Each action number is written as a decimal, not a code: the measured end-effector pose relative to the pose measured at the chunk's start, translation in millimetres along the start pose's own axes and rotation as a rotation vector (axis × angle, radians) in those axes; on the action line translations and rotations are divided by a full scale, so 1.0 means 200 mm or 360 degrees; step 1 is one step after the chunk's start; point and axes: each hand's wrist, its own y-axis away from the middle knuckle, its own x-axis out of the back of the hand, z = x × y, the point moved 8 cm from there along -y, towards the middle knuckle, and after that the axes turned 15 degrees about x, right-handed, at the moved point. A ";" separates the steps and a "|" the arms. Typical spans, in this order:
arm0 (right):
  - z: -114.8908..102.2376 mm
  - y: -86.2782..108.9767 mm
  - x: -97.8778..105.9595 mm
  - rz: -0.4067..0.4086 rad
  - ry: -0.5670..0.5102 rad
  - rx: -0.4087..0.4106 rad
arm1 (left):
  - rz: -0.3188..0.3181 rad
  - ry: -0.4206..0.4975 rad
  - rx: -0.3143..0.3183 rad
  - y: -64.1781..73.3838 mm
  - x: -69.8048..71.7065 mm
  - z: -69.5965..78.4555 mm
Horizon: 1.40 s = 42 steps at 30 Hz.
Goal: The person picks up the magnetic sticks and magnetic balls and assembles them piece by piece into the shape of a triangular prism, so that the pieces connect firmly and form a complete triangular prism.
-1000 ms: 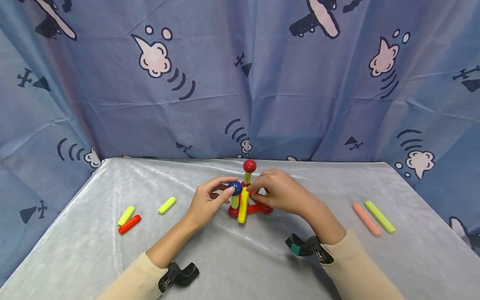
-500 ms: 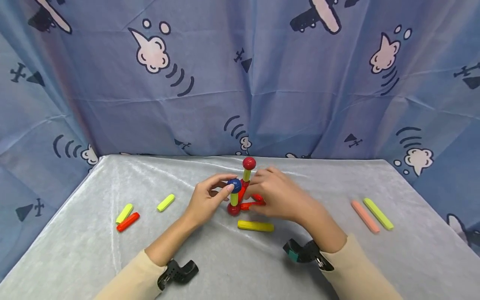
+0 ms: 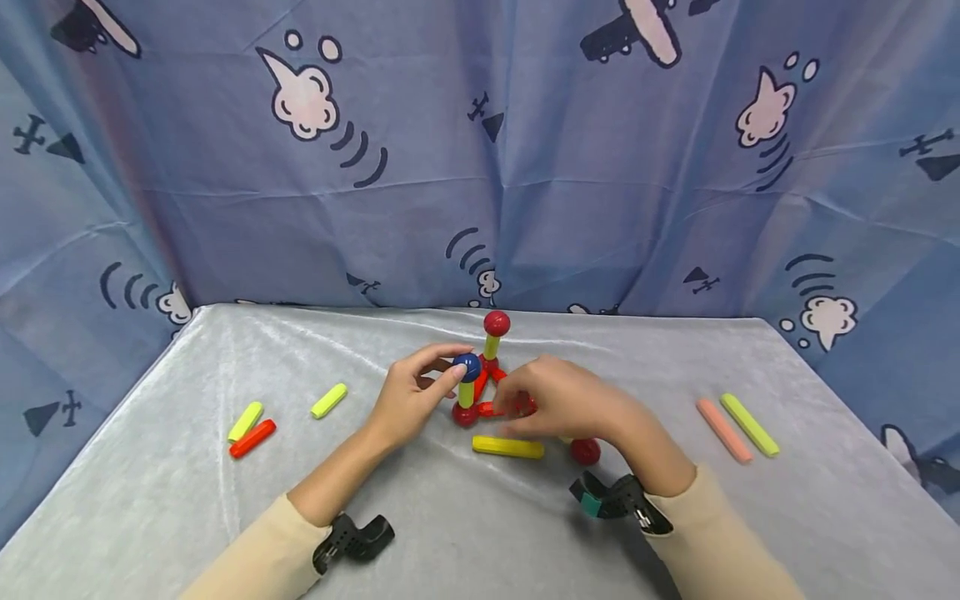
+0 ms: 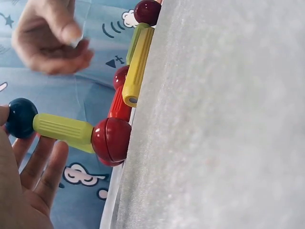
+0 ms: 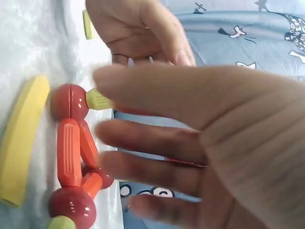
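Note:
My left hand point(image 3: 401, 400) pinches a blue ball point(image 3: 467, 367) on top of an upright lime magnetic rod point(image 3: 467, 394), whose foot meets a red ball point(image 3: 465, 414). Red rods point(image 5: 69, 152) link the red balls of a triangular base. At the back corner another lime rod point(image 3: 491, 347) stands, capped with a red ball point(image 3: 497, 322). The right corner's lime rod point(image 4: 136, 43) lies toppled, its red end ball point(image 3: 585, 452) on the cloth. Over the base's right side, my right hand point(image 3: 562, 396) is blurred, fingers apart with nothing between them. A yellow rod point(image 3: 507, 447) lies in front.
Two short lime rods point(image 3: 328, 401) and a red rod point(image 3: 252, 439) lie at the left. On the right are a salmon rod point(image 3: 723, 431) and a long lime rod point(image 3: 750, 425). A patterned blue curtain point(image 3: 405, 242) hangs behind the cloth-covered table point(image 3: 420, 533).
The yellow rod has dropped from beside the right hand to lie flat in front. The right corner's post has tipped toward the front right. My left hand keeps its pinch.

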 end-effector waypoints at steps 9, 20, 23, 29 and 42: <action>0.05 -0.04 -0.16 -0.0176 -0.0102 -0.0004 | 0.0011 -0.0003 -0.0010 0.00 0.01 0.00; 0.10 -0.02 -0.12 -0.0081 -0.0252 0.0043 | 0.0000 0.0017 -0.0025 0.00 0.00 0.00; 0.13 0.01 -0.04 0.0073 -0.0323 0.0038 | -0.0007 0.0021 -0.0025 0.00 0.00 0.00; 0.21 0.05 0.07 0.0393 -0.0362 -0.0057 | -0.0014 0.0012 -0.0002 0.00 -0.01 0.00; 0.23 0.03 0.06 0.0515 -0.0362 -0.0041 | -0.0004 -0.0001 0.0004 0.00 -0.01 0.01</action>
